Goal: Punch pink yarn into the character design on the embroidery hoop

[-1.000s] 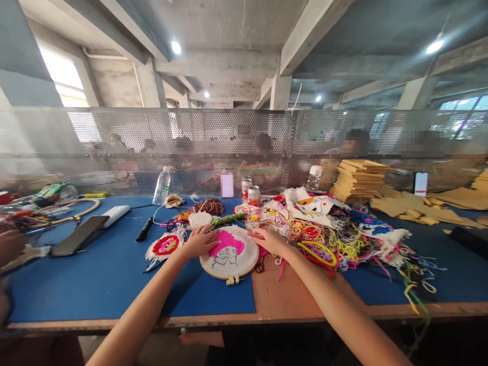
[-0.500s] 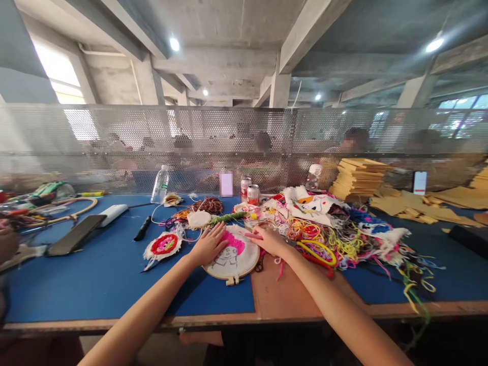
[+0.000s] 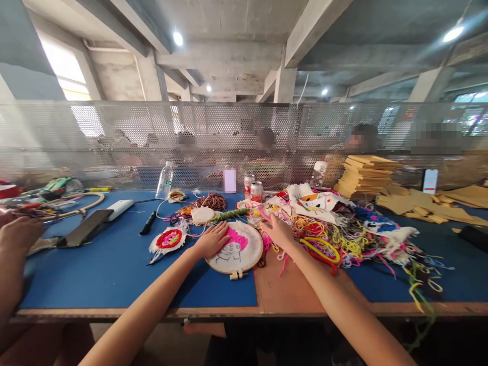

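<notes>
An embroidery hoop lies on the table, stretched with white cloth. The cloth carries a drawn cartoon figure and a patch of fluffy pink stitching. My left hand rests flat on the hoop's left side, fingers stretched out. Beside the hoop's right edge, my right hand is closed around a slim pink punch needle, whose end points up and away. Its tip is too small to make out. Behind the hoop stretches a bundle of green yarn.
A heap of colourful yarn spreads to the right. Two cans and a bottle stand near the perforated screen. A round red-and-pink piece lies left. Another person's hand is at the far left, near a phone.
My right hand has lifted off the cloth and shifted right, the pink punch needle now pointing upward. My left hand stays on the hoop. The other person's hand has come further into view.
</notes>
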The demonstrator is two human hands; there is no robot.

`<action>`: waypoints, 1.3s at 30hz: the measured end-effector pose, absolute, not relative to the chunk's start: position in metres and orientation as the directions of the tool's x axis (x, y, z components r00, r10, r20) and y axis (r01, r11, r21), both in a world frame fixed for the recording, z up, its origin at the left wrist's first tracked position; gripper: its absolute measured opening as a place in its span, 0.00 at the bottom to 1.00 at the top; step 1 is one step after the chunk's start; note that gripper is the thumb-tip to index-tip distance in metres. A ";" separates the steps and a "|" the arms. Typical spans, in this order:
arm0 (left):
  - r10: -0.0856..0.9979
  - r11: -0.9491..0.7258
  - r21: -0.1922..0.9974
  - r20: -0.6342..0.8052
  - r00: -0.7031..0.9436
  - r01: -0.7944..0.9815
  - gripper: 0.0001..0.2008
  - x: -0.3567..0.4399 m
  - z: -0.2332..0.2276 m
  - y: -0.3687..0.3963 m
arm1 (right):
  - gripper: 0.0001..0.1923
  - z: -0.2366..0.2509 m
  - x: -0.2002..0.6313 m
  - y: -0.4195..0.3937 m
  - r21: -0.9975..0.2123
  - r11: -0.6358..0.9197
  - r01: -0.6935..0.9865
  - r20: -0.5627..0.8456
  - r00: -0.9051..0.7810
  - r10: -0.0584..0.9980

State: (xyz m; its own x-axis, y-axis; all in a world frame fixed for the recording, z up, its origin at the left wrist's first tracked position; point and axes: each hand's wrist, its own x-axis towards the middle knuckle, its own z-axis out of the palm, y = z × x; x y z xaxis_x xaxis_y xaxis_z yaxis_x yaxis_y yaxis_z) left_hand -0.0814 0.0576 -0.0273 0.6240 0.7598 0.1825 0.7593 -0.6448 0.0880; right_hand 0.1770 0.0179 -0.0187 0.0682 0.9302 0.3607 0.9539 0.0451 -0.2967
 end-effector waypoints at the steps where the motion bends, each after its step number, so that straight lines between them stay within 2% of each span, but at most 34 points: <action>1: 0.748 -0.662 0.093 0.144 0.648 0.744 0.27 -0.082 -0.028 0.058 | 0.15 -0.019 0.179 0.019 -0.295 0.019 0.955 0.367 0.095 0.925; 6: 0.784 -0.583 0.128 0.349 0.514 0.803 0.26 -0.084 -0.029 0.062 | 0.13 -0.016 0.189 0.025 -0.272 -0.035 0.962 0.409 0.149 0.900; 11: 0.716 -0.697 0.118 0.167 0.677 0.708 0.22 -0.088 -0.034 0.065 | 0.10 -0.014 0.204 0.029 -0.240 -0.027 0.970 0.436 0.133 0.890; 16: 0.755 -0.653 0.205 0.254 0.604 0.729 0.20 -0.090 -0.031 0.068 | 0.08 -0.017 0.221 0.033 -0.272 -0.016 0.962 0.449 0.142 0.882; 18: 0.769 -0.636 0.280 0.304 0.562 0.719 0.22 -0.090 -0.029 0.070 | 0.09 -0.019 0.224 0.036 -0.302 -0.006 0.953 0.466 0.153 0.871; 20: 0.795 -0.607 0.404 0.331 0.509 0.685 0.21 -0.091 -0.027 0.072 | 0.09 -0.021 0.223 0.038 -0.336 0.049 0.941 0.469 0.122 0.875; 22: 0.832 -0.553 0.524 0.316 0.456 0.648 0.18 -0.092 -0.026 0.075 | 0.09 -0.022 0.219 0.039 -0.372 0.149 0.916 0.449 0.036 0.893; 24: 0.867 -0.496 0.587 0.287 0.408 0.640 0.17 -0.094 -0.026 0.077 | 0.09 -0.022 0.214 0.038 -0.406 0.258 0.877 0.415 -0.075 0.907; 28: 0.886 -0.464 0.566 0.285 0.367 0.682 0.13 -0.099 -0.026 0.078 | 0.12 -0.017 0.208 0.031 -0.459 0.401 0.793 0.344 -0.258 0.903; 34: 0.889 -0.456 0.488 0.285 0.358 0.744 0.11 -0.100 -0.024 0.075 | 0.16 -0.011 0.209 0.024 -0.521 0.478 0.707 0.255 -0.406 0.878; 39: 0.882 -0.467 0.418 0.288 0.374 0.779 0.09 -0.099 -0.020 0.072 | 0.05 -0.011 0.211 0.025 -0.601 0.461 0.653 0.265 -0.382 0.886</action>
